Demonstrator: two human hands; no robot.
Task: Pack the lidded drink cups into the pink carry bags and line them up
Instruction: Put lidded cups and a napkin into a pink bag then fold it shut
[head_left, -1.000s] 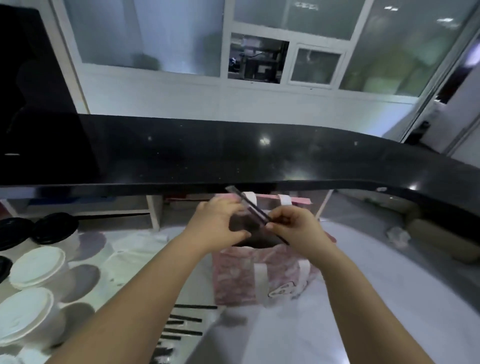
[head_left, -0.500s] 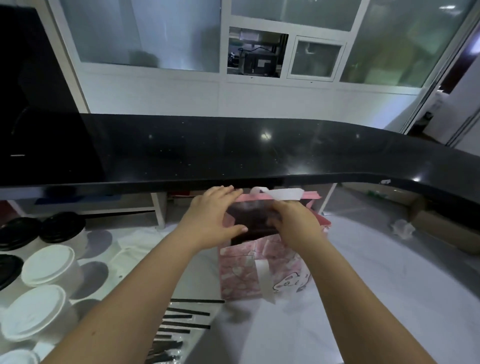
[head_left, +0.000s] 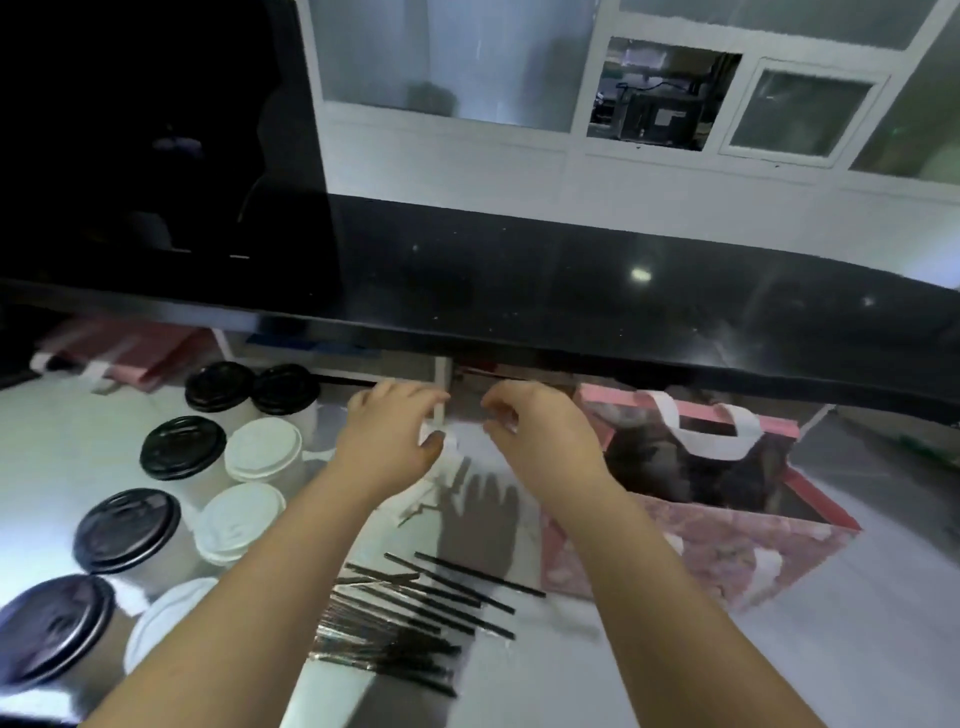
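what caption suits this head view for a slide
Left hand and right hand hover between lidded cups and an open pink carry bag, black straws nearby.

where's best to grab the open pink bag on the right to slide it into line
Take the white handles from above, pinching both loops together with the fingers. They stand up clear of the open mouth of the pink bag. Its walls look thin and would probably buckle under a squeeze from the sides.
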